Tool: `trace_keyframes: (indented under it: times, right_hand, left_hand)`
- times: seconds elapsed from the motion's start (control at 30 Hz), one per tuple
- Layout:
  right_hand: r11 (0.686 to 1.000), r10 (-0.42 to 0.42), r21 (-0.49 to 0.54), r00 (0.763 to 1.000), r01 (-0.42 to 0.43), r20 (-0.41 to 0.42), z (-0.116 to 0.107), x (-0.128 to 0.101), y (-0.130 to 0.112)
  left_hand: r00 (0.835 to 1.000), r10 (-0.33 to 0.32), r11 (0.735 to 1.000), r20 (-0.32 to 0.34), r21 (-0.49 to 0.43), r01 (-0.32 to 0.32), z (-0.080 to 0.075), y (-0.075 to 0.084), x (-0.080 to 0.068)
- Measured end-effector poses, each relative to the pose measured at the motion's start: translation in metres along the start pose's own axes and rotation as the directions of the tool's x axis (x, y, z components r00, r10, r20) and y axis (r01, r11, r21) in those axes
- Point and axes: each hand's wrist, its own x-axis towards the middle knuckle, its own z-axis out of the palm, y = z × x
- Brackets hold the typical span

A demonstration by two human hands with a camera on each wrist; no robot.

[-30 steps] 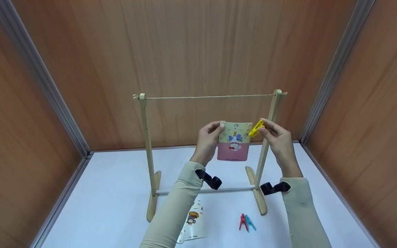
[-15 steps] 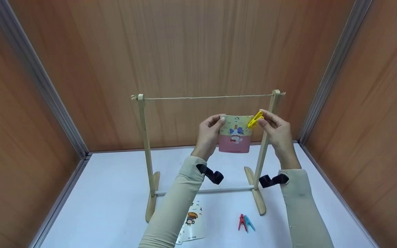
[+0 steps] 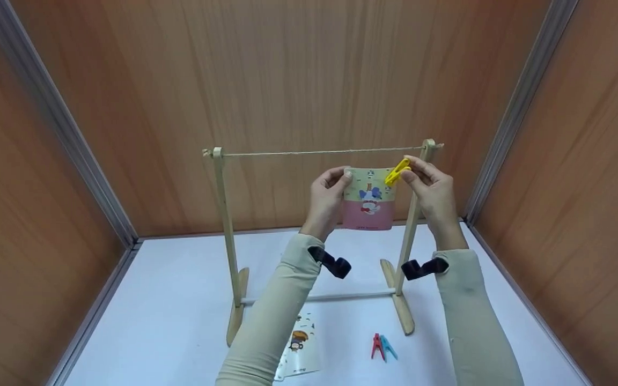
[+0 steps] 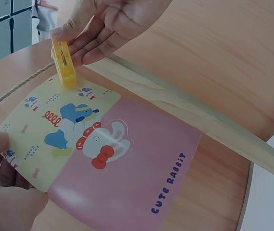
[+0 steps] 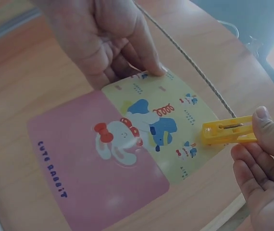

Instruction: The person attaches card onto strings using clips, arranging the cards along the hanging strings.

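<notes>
The left hand pinched the upper left corner of a glossy yellow-and-pink card printed with a cartoon rabbit, thumb in front and fingers curled behind it. The right hand gripped a yellow plastic clothes peg between thumb and fingertips, and the peg sat on the card's upper right corner. Both hands held the card in the air just under a thin twine line strung between the two posts of a pale wooden drying frame, close to the right post.

In the left wrist view the peg's tip already bit the card's yellow edge, with the twine running just beside it. Whether the peg also caught the twine could not be told.

The step in hand appeared to be pinning the card to the line. The next move would probably call for bringing the card's top edge level with the twine, squeezing the peg open, and letting it close over both card and twine together.

On the white counter below lay another printed card, partly hidden by the left sleeve, and a red peg and a blue peg touching each other.
</notes>
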Motion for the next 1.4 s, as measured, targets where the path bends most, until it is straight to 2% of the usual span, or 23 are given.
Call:
trace_keyframes:
  times: [0.17,0.37,0.9,1.17,1.4]
  right_hand:
    - [1.000,-0.004,-0.016,1.000,0.003,-0.027,0.002,0.005,-0.004]
    - [0.999,-0.038,0.013,0.998,0.039,-0.050,0.006,0.009,-0.014]
    - [0.996,-0.066,0.052,0.990,0.072,-0.123,0.019,0.017,-0.027]
    - [0.994,-0.091,0.050,0.983,0.100,-0.158,0.020,0.020,-0.026]
    - [0.994,-0.092,0.040,0.977,0.101,-0.190,0.021,0.022,-0.029]
  left_hand:
    - [0.999,0.023,0.999,-0.027,-0.048,-0.024,0.004,0.003,0.003]
    - [0.997,0.035,0.992,-0.067,-0.119,-0.043,0.008,0.007,0.006]
    - [0.996,0.042,0.986,-0.073,-0.155,-0.053,0.009,0.015,0.008]
    - [0.996,0.049,0.992,-0.072,-0.117,-0.057,0.011,0.016,0.010]
    - [0.990,0.089,0.994,-0.106,0.069,-0.082,0.011,0.019,0.012]
